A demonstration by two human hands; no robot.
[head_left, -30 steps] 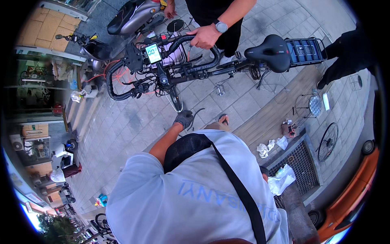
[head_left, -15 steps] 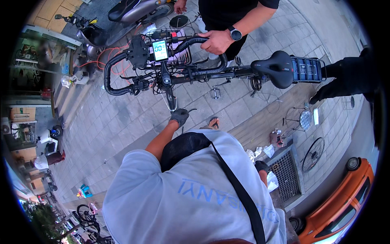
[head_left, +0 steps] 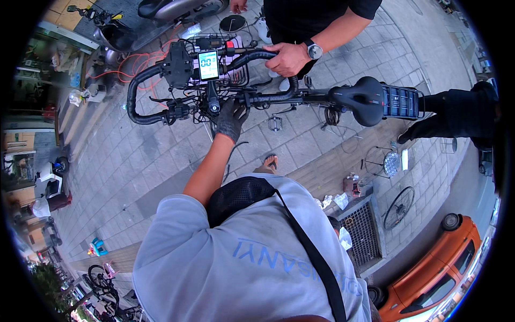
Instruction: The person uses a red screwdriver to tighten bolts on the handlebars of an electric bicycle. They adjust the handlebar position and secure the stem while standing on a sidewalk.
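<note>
My left hand (head_left: pixel 229 122) in a dark glove grips the black bike's front frame just below its stem (head_left: pixel 213 102); the exact part under the fingers is unclear. A thin curved black piece (head_left: pixel 234 153) hangs below that hand. Above sit a lit display (head_left: pixel 207 65), a looped handlebar (head_left: pixel 140 80) and a wire basket. My right hand (head_left: pixel 333 222), gloved, is mostly hidden behind my body, its fingers unclear. Another person's hand (head_left: pixel 285 60) holds the handlebar on the far side. The saddle (head_left: pixel 366 101) and rear rack (head_left: pixel 399 101) extend rightward.
Another person's dark-trousered leg (head_left: pixel 445 112) is beside the rack. An orange hose (head_left: pixel 102 76) and scooters (head_left: pixel 177 8) are upper left. A loose wheel (head_left: pixel 399 206), metal stool (head_left: pixel 390 161), grate (head_left: pixel 358 233) and orange car (head_left: pixel 429 273) are at right.
My left hand has moved up from near the front fork's lower end to just under the stem. The second person's leg at right sits lower in the picture.
</note>
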